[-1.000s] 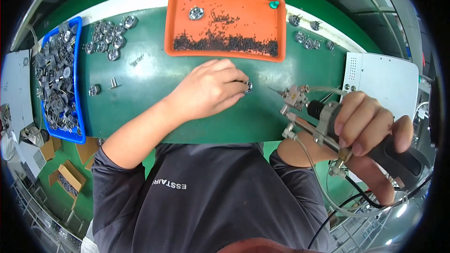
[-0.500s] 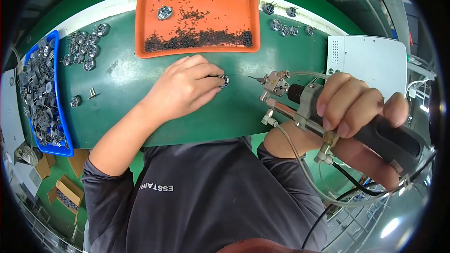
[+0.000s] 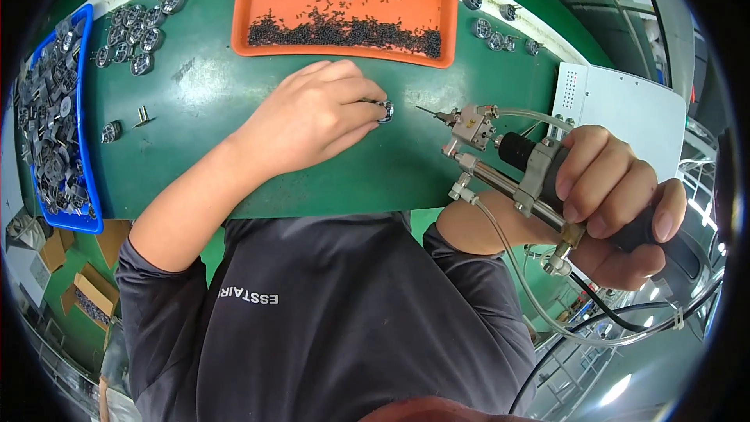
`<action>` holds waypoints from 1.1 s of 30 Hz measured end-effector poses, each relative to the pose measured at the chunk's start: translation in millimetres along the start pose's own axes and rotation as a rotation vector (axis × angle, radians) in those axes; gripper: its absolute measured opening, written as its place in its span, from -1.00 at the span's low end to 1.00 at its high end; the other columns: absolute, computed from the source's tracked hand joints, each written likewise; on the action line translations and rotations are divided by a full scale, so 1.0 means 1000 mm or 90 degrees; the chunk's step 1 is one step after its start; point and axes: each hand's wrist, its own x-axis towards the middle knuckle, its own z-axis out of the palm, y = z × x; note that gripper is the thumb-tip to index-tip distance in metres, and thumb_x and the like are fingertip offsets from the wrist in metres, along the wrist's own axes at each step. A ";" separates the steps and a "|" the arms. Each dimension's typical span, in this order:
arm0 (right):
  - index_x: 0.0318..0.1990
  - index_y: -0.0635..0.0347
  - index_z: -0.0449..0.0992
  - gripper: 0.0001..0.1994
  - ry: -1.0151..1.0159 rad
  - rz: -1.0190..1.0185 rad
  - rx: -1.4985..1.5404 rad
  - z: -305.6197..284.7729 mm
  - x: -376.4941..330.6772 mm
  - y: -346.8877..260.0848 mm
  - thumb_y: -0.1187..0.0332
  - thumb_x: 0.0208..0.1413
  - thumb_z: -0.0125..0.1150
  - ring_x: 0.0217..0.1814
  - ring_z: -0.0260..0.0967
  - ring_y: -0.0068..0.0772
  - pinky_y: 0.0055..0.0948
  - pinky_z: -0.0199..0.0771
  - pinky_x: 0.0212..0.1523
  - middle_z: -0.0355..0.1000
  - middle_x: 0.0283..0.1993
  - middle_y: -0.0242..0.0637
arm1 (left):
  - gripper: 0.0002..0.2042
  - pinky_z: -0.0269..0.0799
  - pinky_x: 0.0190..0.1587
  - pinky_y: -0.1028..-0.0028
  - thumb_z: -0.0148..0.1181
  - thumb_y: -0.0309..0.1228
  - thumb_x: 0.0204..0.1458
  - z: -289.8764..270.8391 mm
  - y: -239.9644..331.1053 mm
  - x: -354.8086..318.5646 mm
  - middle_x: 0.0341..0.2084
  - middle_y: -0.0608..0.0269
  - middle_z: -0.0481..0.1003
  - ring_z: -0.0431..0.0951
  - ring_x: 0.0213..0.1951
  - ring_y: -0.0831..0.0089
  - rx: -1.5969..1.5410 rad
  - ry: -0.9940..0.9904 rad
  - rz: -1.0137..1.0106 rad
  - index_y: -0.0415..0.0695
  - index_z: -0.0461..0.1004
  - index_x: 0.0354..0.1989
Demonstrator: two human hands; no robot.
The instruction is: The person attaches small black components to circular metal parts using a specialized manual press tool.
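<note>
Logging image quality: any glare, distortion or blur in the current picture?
Head view: pale sheen on the green tabletop, white glare spot at lower right; head view: near edge of the orange tray bows, black corners; head view: handheld tool fairly sharp.

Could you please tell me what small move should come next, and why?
Probably the right hand should ease the hand-held tool leftward: its thin tip points roughly toward the small round part that the left hand grips, and a gap shows between them.
</note>
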 end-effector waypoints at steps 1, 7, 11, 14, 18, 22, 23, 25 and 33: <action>0.05 0.07 0.47 -0.62 0.006 -0.002 0.002 0.001 -0.001 0.002 -0.01 0.31 0.20 -0.54 0.29 -0.54 -0.43 0.25 -0.40 0.36 -0.48 -0.49 | -0.81 0.56 -0.07 0.24 0.43 -0.51 -0.09 0.000 0.000 -0.001 -0.15 0.24 0.63 0.59 -0.12 0.21 0.000 0.000 -0.003 -0.21 0.66 -0.26; 0.02 0.06 0.48 -0.53 0.017 0.004 0.019 0.008 0.002 0.006 -0.13 0.25 0.29 -0.55 0.30 -0.55 -0.45 0.26 -0.40 0.38 -0.47 -0.49 | -0.80 0.54 -0.12 0.26 0.46 -0.48 -0.10 -0.007 0.001 -0.001 -0.16 0.27 0.61 0.59 -0.17 0.23 -0.018 0.030 0.015 -0.20 0.65 -0.27; 0.01 0.02 0.48 -0.50 0.039 -0.023 0.089 0.024 0.002 0.016 -0.17 0.19 0.36 -0.54 0.30 -0.57 -0.49 0.26 -0.39 0.37 -0.48 -0.52 | -0.80 0.50 -0.21 0.28 0.48 -0.43 -0.09 0.002 0.009 0.009 -0.24 0.29 0.55 0.57 -0.24 0.25 -0.066 0.139 0.012 -0.15 0.65 -0.28; -0.02 -0.01 0.47 -0.49 0.086 -0.052 0.066 0.026 -0.013 0.016 -0.20 0.16 0.38 -0.53 0.25 -0.57 -0.48 0.25 -0.33 0.35 -0.47 -0.56 | -0.83 0.49 -0.24 0.29 0.47 -0.40 -0.06 0.009 0.001 0.005 -0.29 0.32 0.49 0.56 -0.27 0.30 -0.078 0.168 0.042 -0.11 0.60 -0.33; -0.08 0.02 0.56 -0.51 0.252 -0.064 0.029 0.010 -0.028 -0.002 -0.22 0.17 0.29 -0.49 0.20 -0.59 -0.46 0.16 -0.30 0.30 -0.50 -0.58 | -0.89 0.44 -0.21 0.34 0.42 -0.39 -0.02 -0.007 0.000 0.010 -0.30 0.39 0.48 0.53 -0.24 0.37 -0.002 0.170 0.089 -0.04 0.60 -0.35; -0.04 0.01 0.54 -0.57 0.197 -0.059 -0.013 -0.025 -0.033 -0.014 -0.13 0.23 0.17 -0.48 0.16 -0.55 -0.37 0.15 -0.26 0.24 -0.50 -0.55 | -0.84 0.44 -0.13 0.27 0.41 -0.41 -0.02 -0.022 -0.018 0.019 -0.17 0.39 0.56 0.56 -0.18 0.34 0.146 0.301 -0.011 -0.04 0.65 -0.23; 0.00 0.01 0.52 -0.58 0.204 -0.055 -0.049 -0.028 -0.038 -0.016 -0.11 0.25 0.15 -0.47 0.13 -0.53 -0.35 0.14 -0.26 0.23 -0.49 -0.53 | -0.84 0.44 -0.13 0.27 0.41 -0.41 -0.02 -0.021 -0.020 0.020 -0.17 0.39 0.56 0.56 -0.18 0.34 0.129 0.301 -0.002 -0.04 0.65 -0.23; 0.07 0.02 0.43 -0.54 0.180 -0.044 -0.057 -0.009 -0.028 -0.007 -0.15 0.32 0.14 -0.48 0.17 -0.50 -0.36 0.11 -0.36 0.26 -0.44 -0.49 | -0.75 0.45 -0.08 0.25 0.41 -0.43 -0.01 -0.019 -0.021 0.019 -0.12 0.35 0.60 0.58 -0.11 0.30 0.168 0.303 -0.074 -0.05 0.66 -0.12; 0.16 0.07 0.45 -0.48 0.041 0.008 -0.045 0.004 -0.001 -0.009 -0.18 0.39 0.02 -0.42 0.29 -0.46 -0.31 0.21 -0.27 0.34 -0.39 -0.44 | -0.77 0.48 -0.16 0.27 0.47 -0.49 -0.11 -0.027 -0.006 0.001 -0.23 0.29 0.56 0.57 -0.20 0.23 -0.013 0.086 0.046 -0.11 0.63 -0.24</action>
